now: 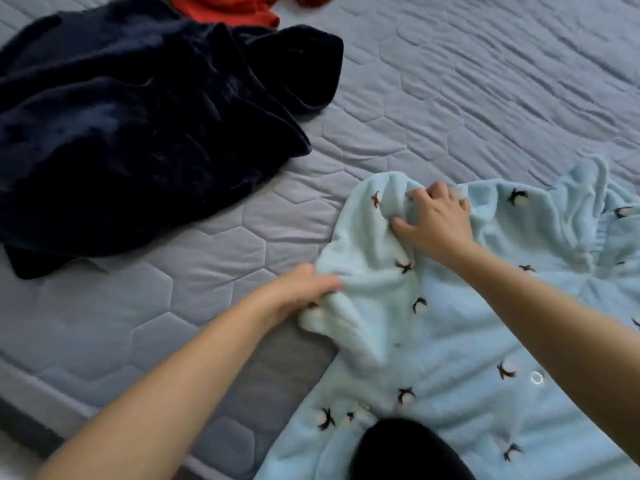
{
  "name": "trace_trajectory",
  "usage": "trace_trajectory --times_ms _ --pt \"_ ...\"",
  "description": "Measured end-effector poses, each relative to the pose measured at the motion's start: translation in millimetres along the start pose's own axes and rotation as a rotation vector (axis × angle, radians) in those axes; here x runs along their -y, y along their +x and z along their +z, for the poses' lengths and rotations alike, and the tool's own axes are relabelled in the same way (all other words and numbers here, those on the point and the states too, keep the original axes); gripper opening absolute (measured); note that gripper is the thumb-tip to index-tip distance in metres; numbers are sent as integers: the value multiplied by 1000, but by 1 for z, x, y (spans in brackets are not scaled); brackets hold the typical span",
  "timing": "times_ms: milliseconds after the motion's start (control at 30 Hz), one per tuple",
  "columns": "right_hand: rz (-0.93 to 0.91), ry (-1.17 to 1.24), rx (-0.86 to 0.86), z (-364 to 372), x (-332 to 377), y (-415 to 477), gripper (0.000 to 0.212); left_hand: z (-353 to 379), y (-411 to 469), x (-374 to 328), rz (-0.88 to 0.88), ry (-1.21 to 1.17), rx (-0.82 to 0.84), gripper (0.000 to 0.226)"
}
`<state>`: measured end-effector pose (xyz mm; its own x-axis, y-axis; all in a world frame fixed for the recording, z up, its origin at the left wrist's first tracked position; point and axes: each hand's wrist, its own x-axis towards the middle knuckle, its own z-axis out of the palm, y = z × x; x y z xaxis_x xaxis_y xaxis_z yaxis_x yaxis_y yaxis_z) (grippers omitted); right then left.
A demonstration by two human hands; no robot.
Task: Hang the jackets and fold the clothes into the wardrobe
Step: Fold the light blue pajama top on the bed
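1. The left hand (308,292) is clenched on the left edge of a pale blue fleece garment (450,341), its fingers curled round a bunched fold
2. The right hand (437,221), at about 1 o'clock from the left one, grasps a raised ridge of the same garment, with the fabric pinched between thumb and fingers
3. The garment lies spread on the bed (450,98) at 5 o'clock in the view and is dotted with small dark motifs; its near part reaches past the mattress edge, and a small clear round fastener (536,377) shows at 5 o'clock from the right hand
4. A dark navy plush garment (138,133) lies crumpled at 10 o'clock from the hands, apart from the blue one
5. A red garment (235,10) lies at 12 o'clock from the navy heap, just beside its far edge and cut off by the frame
6. A black shape (405,452) sits at 6 o'clock over the blue garment; I cannot tell what it is
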<state>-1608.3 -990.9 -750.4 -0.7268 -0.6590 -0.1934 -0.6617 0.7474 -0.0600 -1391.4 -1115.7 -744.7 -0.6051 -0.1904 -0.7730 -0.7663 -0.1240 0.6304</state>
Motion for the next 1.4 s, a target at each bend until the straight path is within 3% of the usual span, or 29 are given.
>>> trace_trajectory --times_ms 100,200,267,400,467,567,633,733,800,867,933,1033,1133,1233,1300,1333,1400 --pt "-53 169 64 -14 -20 18 55 -67 -12 -46 196 193 -258 11" --pt "16 520 446 -38 -26 37 61 -137 -32 -109 298 566 -504 7" --pt "-27 503 600 -54 -24 54 49 -178 -35 -148 331 703 -660 10" --pt "-165 601 691 -74 -3 87 18 -230 -21 -198 338 590 -949 32" --pt "-210 587 639 -74 13 103 8 -239 -3 -209 382 510 -1063 38" --pt "-137 586 284 -65 26 131 13 -238 30 -217 465 477 -1185 34" --pt "-38 612 200 -52 25 141 14 -236 55 -212 338 506 -1174 42" --pt "-2 641 290 -22 18 140 17 -229 86 -189 65 395 -946 82" --pt "-84 732 273 -13 12 134 21 -228 91 -174 129 345 -874 85" --pt "-239 759 223 -13 0 123 36 -232 81 -154 318 360 -823 78" --pt "-404 608 219 -16 -15 110 52 -235 63 -132 462 506 -752 77" --pt "-529 334 249 -15 -28 101 64 -235 49 -107 483 795 -697 84" --pt "-530 295 248 -16 -21 104 69 -245 52 -99 401 916 -810 91" --pt "-507 387 217 -20 5 109 80 -262 58 -96 269 843 -1141 69" --pt "-516 457 170 -21 36 118 87 -272 62 -98 84 944 -1211 71" --pt "-488 539 157 -21 54 125 88 -276 64 -100 -14 977 -1137 82" --pt "-335 789 181 -26 91 144 87 -276 67 -98 -100 824 -853 106"
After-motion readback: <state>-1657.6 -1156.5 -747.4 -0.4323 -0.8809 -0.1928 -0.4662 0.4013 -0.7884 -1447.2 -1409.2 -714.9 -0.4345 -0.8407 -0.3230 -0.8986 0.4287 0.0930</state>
